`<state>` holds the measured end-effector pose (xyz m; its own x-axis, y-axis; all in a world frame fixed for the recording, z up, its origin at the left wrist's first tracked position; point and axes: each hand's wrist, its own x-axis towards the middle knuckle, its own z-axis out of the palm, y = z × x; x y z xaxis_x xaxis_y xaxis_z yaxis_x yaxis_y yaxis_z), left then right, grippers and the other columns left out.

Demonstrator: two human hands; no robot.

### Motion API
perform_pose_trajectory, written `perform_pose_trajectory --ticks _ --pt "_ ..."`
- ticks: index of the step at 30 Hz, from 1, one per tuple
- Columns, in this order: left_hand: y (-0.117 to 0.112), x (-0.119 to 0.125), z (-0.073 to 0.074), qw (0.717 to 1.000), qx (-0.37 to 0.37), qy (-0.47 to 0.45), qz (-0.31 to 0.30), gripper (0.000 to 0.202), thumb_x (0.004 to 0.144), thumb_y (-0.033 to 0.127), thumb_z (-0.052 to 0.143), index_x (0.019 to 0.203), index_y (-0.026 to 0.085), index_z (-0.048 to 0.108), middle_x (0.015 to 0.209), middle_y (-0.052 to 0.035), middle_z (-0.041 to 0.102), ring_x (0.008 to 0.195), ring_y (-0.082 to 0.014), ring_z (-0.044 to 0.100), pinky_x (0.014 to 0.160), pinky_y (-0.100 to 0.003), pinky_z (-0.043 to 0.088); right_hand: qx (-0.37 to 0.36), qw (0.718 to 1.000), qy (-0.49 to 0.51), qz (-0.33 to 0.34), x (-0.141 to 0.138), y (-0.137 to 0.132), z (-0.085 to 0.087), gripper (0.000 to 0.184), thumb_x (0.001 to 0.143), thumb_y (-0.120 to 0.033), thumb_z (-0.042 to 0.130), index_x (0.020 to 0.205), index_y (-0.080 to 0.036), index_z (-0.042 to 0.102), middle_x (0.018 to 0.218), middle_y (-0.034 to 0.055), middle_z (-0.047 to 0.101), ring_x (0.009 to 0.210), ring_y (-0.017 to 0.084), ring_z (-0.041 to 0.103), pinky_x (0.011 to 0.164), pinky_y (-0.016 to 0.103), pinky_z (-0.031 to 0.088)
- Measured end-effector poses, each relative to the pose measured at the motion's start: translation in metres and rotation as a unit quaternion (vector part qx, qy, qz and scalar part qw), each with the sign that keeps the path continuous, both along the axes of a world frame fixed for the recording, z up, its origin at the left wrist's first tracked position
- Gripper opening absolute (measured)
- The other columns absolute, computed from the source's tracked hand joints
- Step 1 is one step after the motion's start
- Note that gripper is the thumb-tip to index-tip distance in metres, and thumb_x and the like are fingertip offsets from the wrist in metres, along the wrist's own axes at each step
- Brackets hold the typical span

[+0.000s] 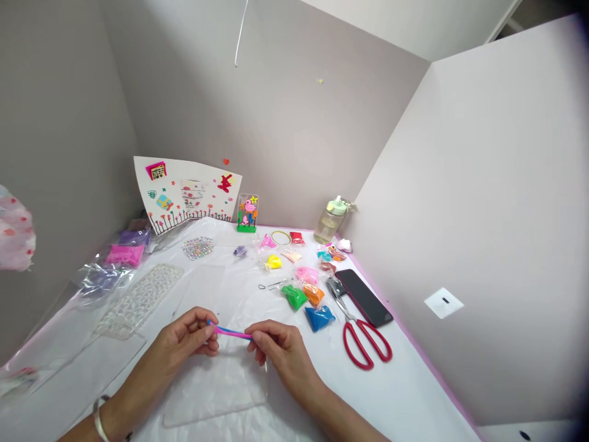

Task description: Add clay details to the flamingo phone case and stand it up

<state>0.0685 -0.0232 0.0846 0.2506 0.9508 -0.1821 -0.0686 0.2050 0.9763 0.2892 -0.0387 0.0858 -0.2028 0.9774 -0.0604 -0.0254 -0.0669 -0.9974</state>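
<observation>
A thin strand of pink and blue modelling clay (233, 333) stretches between my two hands. My left hand (191, 334) pinches its left end between thumb and fingers. The right end is pinched by my right hand (280, 347). Beneath both hands lies a clear flat plastic sheet (216, 393) on the white-covered table. To the right of my right hand are a packet of blue clay (319, 317), a green one (293, 297) and an orange one (313, 294).
Red-handled scissors (367, 344) and a black phone (363, 298) lie at the right. A lidded bottle (330, 221) stands at the back. A decorated phone case (248, 213) leans near a drawing (188, 190). Rhinestones (199, 247) and a textured clear mat (140, 298) lie left.
</observation>
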Motion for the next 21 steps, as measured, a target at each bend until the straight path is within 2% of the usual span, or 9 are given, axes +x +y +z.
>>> perform_pose_trajectory --ticks 4,8,11,15,21 --pt "-0.0004 -0.0018 -0.0030 1.000 0.019 0.007 0.001 0.024 0.090 0.047 0.066 0.096 0.024 0.065 0.080 0.0019 0.064 0.080 -0.0179 0.063 0.082 -0.031 0.052 -0.019 0.999 0.037 0.003 0.0008 0.0045 0.0000 0.037 0.081 -0.050 0.072 0.089 -0.014 0.072 0.074 0.0033 0.069 0.056 0.010 0.054 0.056 0.024 0.045" --pt "-0.0007 -0.0019 -0.0037 1.000 0.028 0.003 -0.004 0.025 0.092 0.049 0.062 0.091 0.025 0.063 0.078 0.0024 0.063 0.077 -0.0175 0.062 0.080 -0.030 0.052 -0.054 0.996 0.067 0.009 0.0026 0.0091 -0.0041 0.040 0.074 -0.050 0.078 0.083 -0.016 0.062 0.063 0.0004 0.067 0.047 0.009 0.053 0.049 0.022 0.045" --pt "0.0000 -0.0017 -0.0034 1.000 0.022 0.002 -0.005 0.025 0.093 0.049 0.060 0.089 0.025 0.062 0.077 0.0031 0.062 0.074 -0.0167 0.061 0.078 -0.030 0.051 -0.065 0.995 0.073 0.020 0.0031 0.0092 -0.0069 0.042 0.076 -0.054 0.076 0.084 -0.016 0.059 0.057 -0.0003 0.065 0.041 0.009 0.051 0.043 0.021 0.042" --pt "0.0000 -0.0015 -0.0035 1.000 0.014 0.001 0.000 0.023 0.094 0.049 0.059 0.091 0.026 0.061 0.078 0.0031 0.062 0.076 -0.0173 0.062 0.079 -0.031 0.051 -0.055 0.996 0.070 0.021 0.0022 0.0086 -0.0089 0.044 0.080 -0.059 0.069 0.086 -0.016 0.057 0.060 0.0011 0.067 0.044 0.009 0.054 0.046 0.021 0.044" --pt "-0.0018 -0.0026 -0.0042 1.000 0.009 -0.002 -0.001 0.023 0.092 0.049 0.061 0.097 0.026 0.061 0.077 0.0026 0.064 0.077 -0.0188 0.063 0.081 -0.034 0.051 -0.029 0.999 0.027 0.020 0.0016 0.0064 -0.0067 0.035 0.084 -0.051 0.065 0.087 -0.017 0.058 0.064 0.0017 0.067 0.049 0.011 0.054 0.051 0.024 0.045"
